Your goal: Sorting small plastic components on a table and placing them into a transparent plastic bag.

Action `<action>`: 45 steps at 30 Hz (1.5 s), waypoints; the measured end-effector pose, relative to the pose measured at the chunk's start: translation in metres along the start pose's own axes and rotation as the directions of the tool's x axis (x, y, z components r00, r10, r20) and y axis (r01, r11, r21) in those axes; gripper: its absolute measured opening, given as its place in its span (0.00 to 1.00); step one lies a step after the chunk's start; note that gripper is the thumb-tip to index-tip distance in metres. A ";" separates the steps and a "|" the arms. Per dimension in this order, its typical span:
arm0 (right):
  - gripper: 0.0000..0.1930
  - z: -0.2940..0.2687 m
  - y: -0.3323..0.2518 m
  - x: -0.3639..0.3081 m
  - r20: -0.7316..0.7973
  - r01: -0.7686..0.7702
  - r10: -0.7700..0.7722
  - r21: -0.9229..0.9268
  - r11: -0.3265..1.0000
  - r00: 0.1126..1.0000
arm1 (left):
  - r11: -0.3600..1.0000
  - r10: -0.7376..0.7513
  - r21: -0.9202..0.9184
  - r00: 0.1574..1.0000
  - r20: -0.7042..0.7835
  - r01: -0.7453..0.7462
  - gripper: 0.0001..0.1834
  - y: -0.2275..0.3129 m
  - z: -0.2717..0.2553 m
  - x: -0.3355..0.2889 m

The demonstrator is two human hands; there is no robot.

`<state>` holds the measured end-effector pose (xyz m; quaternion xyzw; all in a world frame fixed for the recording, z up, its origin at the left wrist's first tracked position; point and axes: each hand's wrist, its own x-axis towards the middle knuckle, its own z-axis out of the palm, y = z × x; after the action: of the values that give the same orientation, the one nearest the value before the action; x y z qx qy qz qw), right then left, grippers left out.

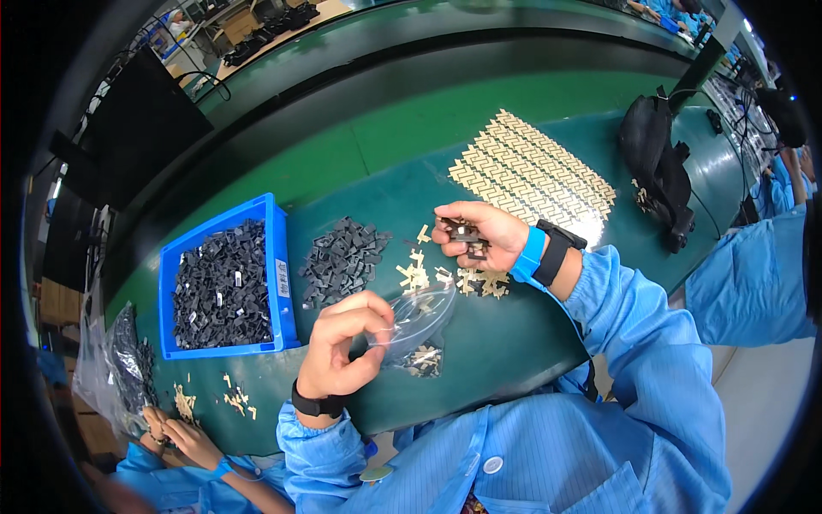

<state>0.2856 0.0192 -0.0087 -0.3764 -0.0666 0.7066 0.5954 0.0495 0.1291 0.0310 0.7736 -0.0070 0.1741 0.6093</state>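
My left hand (341,347) pinches the rim of a clear plastic bag (428,308) between thumb and fingers. Small dark and cream pieces (423,361) lie in the bottom of that bag. Palm up, my right hand (492,230) curls its fingers around several small dark parts (465,233), just beyond the bag. Loose cream L-shaped pieces (414,272) are scattered on the green table between the hands, with more cream pieces (485,283) below my right hand. A heap of small black plastic parts (347,257) sits beyond my left hand.
A blue bin (280,283) full of black parts stands at left. Cream pieces in tight rows (531,171) cover the far right table area. A black fabric bag (655,163) lies at right. A co-worker's hands (184,435) work at lower left beside loose cream pieces (239,398).
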 end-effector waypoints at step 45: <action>0.04 0.111 -0.010 -0.008 -0.017 -0.284 0.456 -0.801 0.526 0.890 | 0.972 0.136 0.217 0.971 -0.199 -0.092 0.08 -0.001 0.018 0.002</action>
<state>0.2256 0.0540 0.0788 -0.5324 -0.3450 0.7480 0.1950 0.0567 0.1125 0.0267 0.8078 0.0314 0.2904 0.5119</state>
